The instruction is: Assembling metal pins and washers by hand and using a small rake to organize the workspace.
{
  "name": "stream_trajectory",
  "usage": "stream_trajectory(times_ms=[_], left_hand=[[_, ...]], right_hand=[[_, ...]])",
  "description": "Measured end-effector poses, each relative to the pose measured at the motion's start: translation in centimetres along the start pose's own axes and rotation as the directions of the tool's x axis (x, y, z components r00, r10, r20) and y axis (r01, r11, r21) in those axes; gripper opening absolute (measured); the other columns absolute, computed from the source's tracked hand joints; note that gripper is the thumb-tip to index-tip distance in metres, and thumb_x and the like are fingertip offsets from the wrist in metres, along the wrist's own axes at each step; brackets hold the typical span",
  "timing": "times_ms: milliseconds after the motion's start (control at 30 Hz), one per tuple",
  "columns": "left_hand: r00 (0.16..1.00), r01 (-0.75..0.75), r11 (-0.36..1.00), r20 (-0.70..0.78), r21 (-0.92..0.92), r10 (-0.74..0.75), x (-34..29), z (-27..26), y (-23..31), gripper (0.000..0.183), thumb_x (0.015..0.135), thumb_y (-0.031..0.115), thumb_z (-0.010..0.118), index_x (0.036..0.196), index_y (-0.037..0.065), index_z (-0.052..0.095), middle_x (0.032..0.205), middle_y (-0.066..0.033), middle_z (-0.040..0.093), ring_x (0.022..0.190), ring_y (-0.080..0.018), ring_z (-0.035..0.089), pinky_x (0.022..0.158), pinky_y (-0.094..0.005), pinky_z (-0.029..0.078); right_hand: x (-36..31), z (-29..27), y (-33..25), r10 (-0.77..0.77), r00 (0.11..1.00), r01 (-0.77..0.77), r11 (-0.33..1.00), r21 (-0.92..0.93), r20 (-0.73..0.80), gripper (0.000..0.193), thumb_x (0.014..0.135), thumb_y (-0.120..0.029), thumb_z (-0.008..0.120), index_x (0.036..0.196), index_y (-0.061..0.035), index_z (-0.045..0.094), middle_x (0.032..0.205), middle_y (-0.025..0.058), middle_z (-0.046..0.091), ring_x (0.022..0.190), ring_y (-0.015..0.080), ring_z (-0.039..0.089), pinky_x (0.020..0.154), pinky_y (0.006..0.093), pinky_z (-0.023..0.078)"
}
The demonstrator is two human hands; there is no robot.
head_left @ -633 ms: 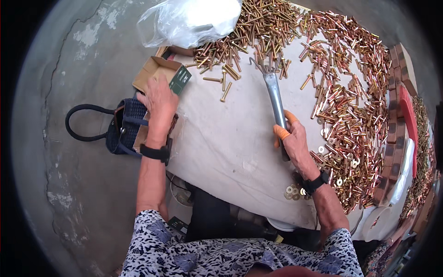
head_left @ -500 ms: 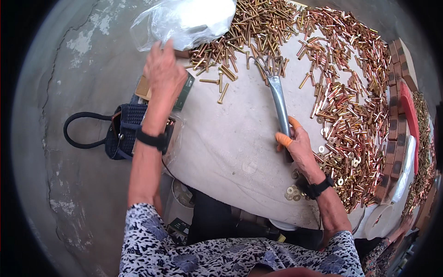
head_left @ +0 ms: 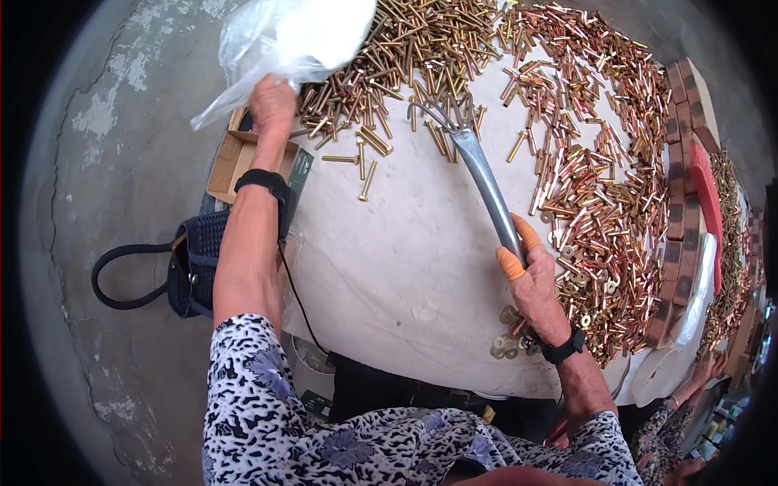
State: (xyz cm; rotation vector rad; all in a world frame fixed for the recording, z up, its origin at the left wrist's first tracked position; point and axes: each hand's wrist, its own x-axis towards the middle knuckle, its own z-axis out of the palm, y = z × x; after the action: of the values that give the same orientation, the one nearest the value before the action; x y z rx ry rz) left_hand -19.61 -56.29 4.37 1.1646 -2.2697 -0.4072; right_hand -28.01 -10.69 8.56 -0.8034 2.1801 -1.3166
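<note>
Clear plastic makes up the bag (head_left: 247, 53) at the upper left of the frame, and your left hand (head_left: 273, 105) is folded closed on its lower edge. Your right hand (head_left: 533, 279), right of centre, is wrapped around the handle of the metal rake (head_left: 486, 182), whose prongs rest near the bolts (head_left: 433, 36). To handle the bag well, gather a firm bunch of film rather than a thin pinch, since it could slip or tear, and move it slowly so it doesn't drag bolts along. Hold the prongs steady meanwhile. The pale surface (head_left: 381, 267) looks lightly marked; bolts heap along its top and right, with washers (head_left: 504, 348) at lower right and bricks (head_left: 675, 202) lining the right side. A cardboard box (head_left: 229, 162) sits under your left forearm, near a dark handbag (head_left: 193, 263); the grey floor (head_left: 134, 235) is cracked and patchy.
</note>
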Motion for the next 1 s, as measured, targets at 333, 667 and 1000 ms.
stream_trajectory(times_ms=[333, 667, 1000], left_hand=[[0.633, 0.014, 0.251, -0.186, -0.968, -0.751, 2.4, -8.9, -6.8, 0.040, 0.078, -0.003, 0.045, 0.116, -0.018, 0.043, 0.112, -0.0255, 0.054, 0.095, -0.0375, 0.061, 0.077, -0.0443, 0.055], [0.894, -0.213, 0.966, -0.370, 0.147, 0.253, -6.1, -4.3, 11.5, 0.060, 0.073, 0.015, 0.065, 0.131, 0.014, 0.050, 0.136, -0.0308, 0.036, 0.130, -0.0417, 0.032, 0.107, -0.0448, 0.027], [0.997, 0.024, 0.753, 0.039, 0.657, -0.066, 1.8, -3.1, -2.1, 0.050, 0.088, 0.037, 0.051, 0.136, 0.028, 0.041, 0.145, -0.0183, 0.028, 0.135, -0.0365, 0.025, 0.103, -0.0637, 0.021]], right_hand=[[4.4, 1.4, -5.2, -0.361, 0.931, 0.358, 0.932, -0.054, -0.051, 0.053, 0.088, -0.017, 0.061, 0.131, 0.0076, 0.041, 0.061, 0.0037, 0.050, 0.053, 0.0093, 0.049, 0.050, 0.0241, 0.041], [16.7, 6.1, -4.2, -0.281, 0.948, 0.275, 0.960, -0.058, -0.153, 0.048, 0.087, -0.018, 0.058, 0.131, -0.0025, 0.044, 0.078, 0.0212, 0.063, 0.066, 0.0344, 0.063, 0.063, 0.0399, 0.049], [18.4, 5.9, -3.1, -0.073, 0.994, 0.057, 0.983, -0.175, -0.086, 0.044, 0.086, -0.022, 0.052, 0.128, -0.0070, 0.045, 0.078, 0.0272, 0.063, 0.076, 0.0454, 0.061, 0.072, 0.0509, 0.048]])
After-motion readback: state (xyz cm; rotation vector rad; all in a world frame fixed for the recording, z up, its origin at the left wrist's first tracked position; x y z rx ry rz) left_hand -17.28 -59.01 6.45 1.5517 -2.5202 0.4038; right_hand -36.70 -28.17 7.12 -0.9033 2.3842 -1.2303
